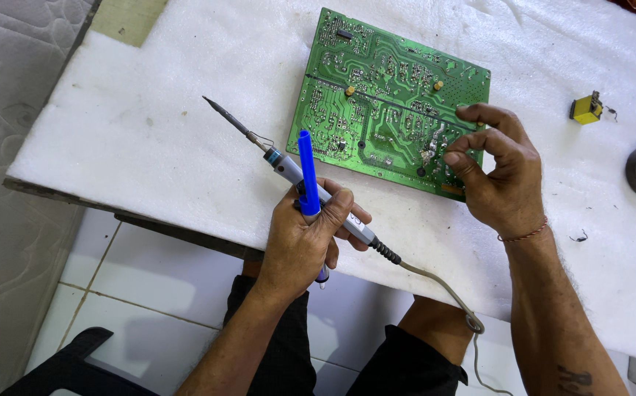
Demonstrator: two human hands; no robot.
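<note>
Two tools fill left hand; right hand touches circuit board.

A makeshift home repair bench is showing here: white foam sheet covering a low table, a mattress lying alongside, tiled floor running beneath.

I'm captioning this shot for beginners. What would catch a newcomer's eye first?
The big green circuit board lying solder side up on the white foam-covered table stands out most, with the right hand pinching at its near edge. Next comes the left hand, holding both a soldering iron and a bright blue desoldering pump.
</note>
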